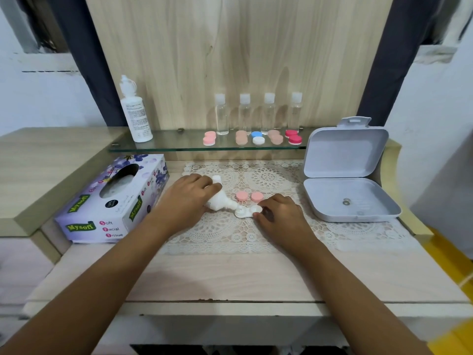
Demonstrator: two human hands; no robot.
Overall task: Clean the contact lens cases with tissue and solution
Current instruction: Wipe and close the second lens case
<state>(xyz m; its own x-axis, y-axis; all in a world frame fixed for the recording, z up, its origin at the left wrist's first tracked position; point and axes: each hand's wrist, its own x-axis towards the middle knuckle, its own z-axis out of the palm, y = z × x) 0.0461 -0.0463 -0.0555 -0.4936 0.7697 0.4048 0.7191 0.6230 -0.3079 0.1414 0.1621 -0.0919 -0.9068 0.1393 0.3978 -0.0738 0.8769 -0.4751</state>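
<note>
Lens case [247,211]: white, both wells open, lying on lace doily [268,226] between the hands.
Caps: two pink caps [248,196] off, just behind the case.
Left hand [189,198]: wrapped around small white solution bottle [219,199], tipped down, nozzle at the case's left well.
Right hand [277,213]: fingertips pinning the case's right well to the mat; a hold-down, not a lift.
Step (my read): dosing solution into the left well.
How to do it well: keep nozzle just over the well, squeeze lightly, stop before overflow onto lace; keep the case pinned flat.
Tissue box [112,201]: left of the mat, near the left forearm; no sheet pulled that I can see.
Risk: a spill would likely soak the doily.
</note>
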